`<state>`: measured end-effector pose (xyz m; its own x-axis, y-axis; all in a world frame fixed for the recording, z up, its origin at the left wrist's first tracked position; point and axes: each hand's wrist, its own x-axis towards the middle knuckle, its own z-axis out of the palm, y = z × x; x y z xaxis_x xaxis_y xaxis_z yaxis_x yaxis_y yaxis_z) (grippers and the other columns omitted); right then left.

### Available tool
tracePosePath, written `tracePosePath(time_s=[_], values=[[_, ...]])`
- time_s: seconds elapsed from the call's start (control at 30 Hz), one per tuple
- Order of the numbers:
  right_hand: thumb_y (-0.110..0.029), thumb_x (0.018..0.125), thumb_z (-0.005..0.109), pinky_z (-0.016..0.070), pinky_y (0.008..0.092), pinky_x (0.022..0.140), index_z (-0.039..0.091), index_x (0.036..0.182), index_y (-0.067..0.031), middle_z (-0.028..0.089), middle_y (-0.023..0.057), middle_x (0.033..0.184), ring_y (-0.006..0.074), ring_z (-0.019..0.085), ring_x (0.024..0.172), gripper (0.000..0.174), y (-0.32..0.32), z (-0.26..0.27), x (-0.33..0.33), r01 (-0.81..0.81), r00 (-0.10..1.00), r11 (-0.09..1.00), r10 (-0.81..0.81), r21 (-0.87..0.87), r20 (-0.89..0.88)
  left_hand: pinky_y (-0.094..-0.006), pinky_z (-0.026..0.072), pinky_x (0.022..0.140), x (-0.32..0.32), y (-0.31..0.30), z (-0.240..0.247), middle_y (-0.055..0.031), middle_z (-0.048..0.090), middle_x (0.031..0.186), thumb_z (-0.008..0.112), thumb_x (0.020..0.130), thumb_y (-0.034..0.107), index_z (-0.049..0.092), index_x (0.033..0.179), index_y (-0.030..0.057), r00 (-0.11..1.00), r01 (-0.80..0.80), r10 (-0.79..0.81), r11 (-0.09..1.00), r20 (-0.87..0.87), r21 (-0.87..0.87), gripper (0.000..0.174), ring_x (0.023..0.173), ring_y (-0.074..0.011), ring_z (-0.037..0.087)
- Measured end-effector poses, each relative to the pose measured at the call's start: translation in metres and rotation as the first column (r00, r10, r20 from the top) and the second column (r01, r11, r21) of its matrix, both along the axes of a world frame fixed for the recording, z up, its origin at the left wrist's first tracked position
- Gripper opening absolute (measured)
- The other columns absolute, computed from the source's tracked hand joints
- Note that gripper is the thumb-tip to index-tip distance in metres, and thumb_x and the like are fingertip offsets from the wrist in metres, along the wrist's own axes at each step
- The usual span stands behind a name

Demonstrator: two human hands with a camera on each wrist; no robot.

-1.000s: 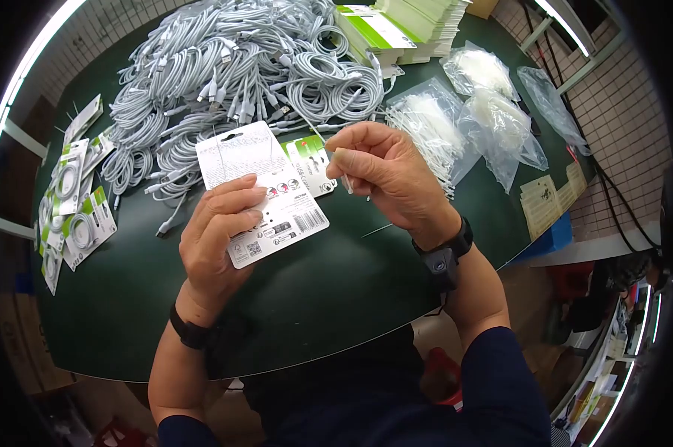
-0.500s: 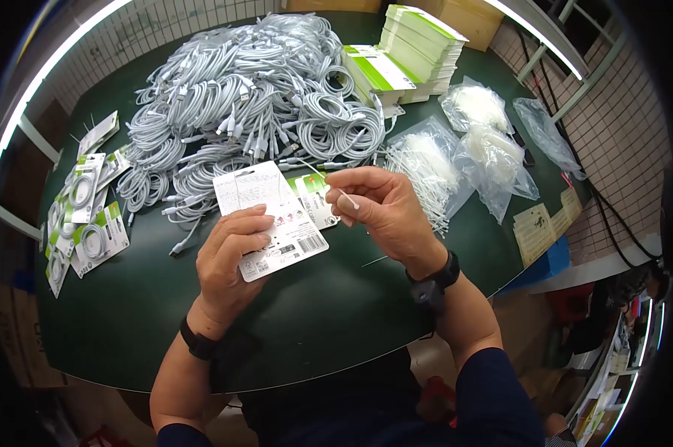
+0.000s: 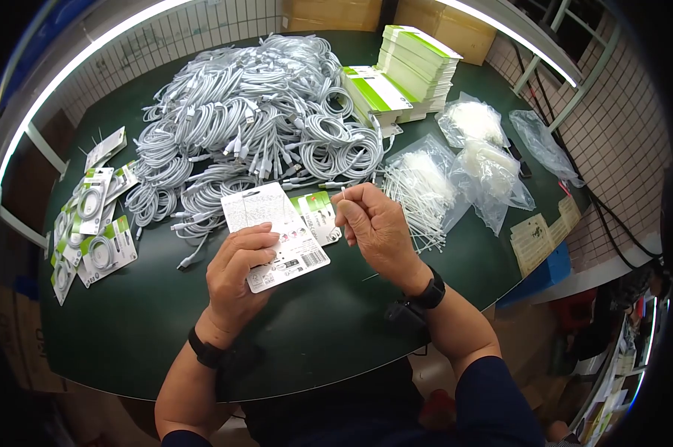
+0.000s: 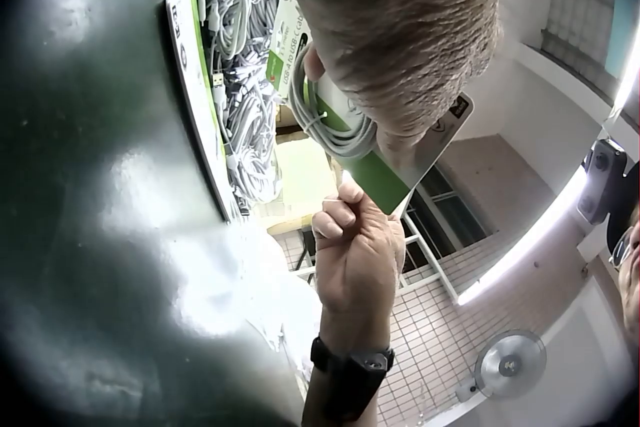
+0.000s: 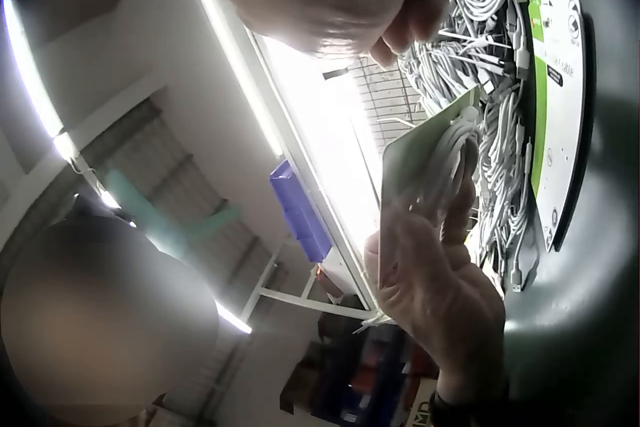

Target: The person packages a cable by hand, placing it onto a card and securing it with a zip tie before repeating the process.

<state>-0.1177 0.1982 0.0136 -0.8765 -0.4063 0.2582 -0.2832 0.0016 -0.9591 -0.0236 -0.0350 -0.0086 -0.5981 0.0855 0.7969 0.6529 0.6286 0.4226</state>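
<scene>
The left hand [image 3: 240, 272] grips a white printed card [image 3: 301, 257], back side up, fingers on top. A coiled light grey cable [image 4: 335, 132] lies against the card's green and white front in the left wrist view. Thin strands stand at the card's upper part. Just right of the card, the right hand [image 3: 385, 235] pinches a thin white tie [image 3: 343, 191] between thumb and index finger; most of it is hidden. Another green and white card [image 3: 318, 216] lies on the table between the hands, partly covered by the held card.
A large heap of coiled grey cables [image 3: 240, 97] lies at the back, beside stacked green and white cards [image 3: 418, 67]. White ties [image 3: 415, 194] spill from a bag at the right, near other clear bags [image 3: 493, 175]. Carded cables [image 3: 102, 253] lie at the left.
The head view has tilted up, so table and hands sit lower. The right hand has turned, and its fingertips have closed further over the tie. The left hand still holds the card.
</scene>
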Motion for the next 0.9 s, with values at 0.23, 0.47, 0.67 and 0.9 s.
tracePosePath(time_s=[0.23, 0.47, 0.67, 0.9], values=[[-0.003, 0.105, 0.065, 0.0511, 0.0226, 0.06, 0.068, 0.114, 0.0028, 0.07, 0.0068, 0.086, 0.0095, 0.062, 0.068, 0.011, -0.005, -0.001, -0.003, 0.057, 0.9, 0.994, -0.011, 0.091, -0.437, -0.0429, 0.0607, 0.092, -0.001, -0.002, 0.001, -0.0129, 0.077, 0.109, 0.092, 0.073, 0.003, 0.062, 0.097, 0.0054, 1.0, -0.006, 0.005, 1.0, -0.028, -0.021, 0.038, 0.11, -0.0364, 0.076], [0.002, 0.098, 0.071, 0.0533, 0.0259, 0.062, 0.07, 0.111, 0.0023, 0.07, 0.0127, 0.095, 0.0157, 0.066, 0.071, 0.013, -0.003, 0.014, 0.016, 0.005, 0.764, 1.0, 0.01, 0.021, -0.645, -0.0423, 0.0629, 0.09, 0.001, -0.004, 0.006, -0.0137, 0.078, 0.108, 0.091, 0.075, 0.004, 0.062, 0.097, 0.0049, 0.998, -0.004, 0.001, 0.999, -0.068, -0.039, 0.036, 0.109, -0.0371, 0.076], [0.002, 0.097, 0.071, 0.0543, 0.0291, 0.062, 0.071, 0.108, 0.0006, 0.068, 0.0135, 0.095, 0.018, 0.069, 0.072, 0.011, -0.002, 0.023, 0.037, -0.243, 0.747, 0.965, 0.124, -0.094, -0.654, -0.0409, 0.0643, 0.087, 0.004, -0.006, 0.009, -0.0139, 0.078, 0.107, 0.091, 0.076, 0.005, 0.062, 0.094, 0.0045, 0.995, 0.015, -0.019, 0.999, -0.1, -0.048, 0.034, 0.107, -0.0366, 0.077], [0.002, 0.094, 0.075, 0.0555, 0.0294, 0.063, 0.072, 0.107, 0.0007, 0.069, 0.0138, 0.093, 0.0193, 0.07, 0.073, 0.013, -0.002, 0.024, 0.043, -0.308, 0.809, 0.944, 0.193, -0.121, -0.555, -0.0398, 0.0647, 0.086, 0.003, -0.006, 0.008, -0.0143, 0.078, 0.106, 0.089, 0.076, 0.003, 0.062, 0.09, 0.0039, 0.993, 0.021, -0.026, 0.999, -0.115, -0.049, 0.031, 0.106, -0.0358, 0.077]])
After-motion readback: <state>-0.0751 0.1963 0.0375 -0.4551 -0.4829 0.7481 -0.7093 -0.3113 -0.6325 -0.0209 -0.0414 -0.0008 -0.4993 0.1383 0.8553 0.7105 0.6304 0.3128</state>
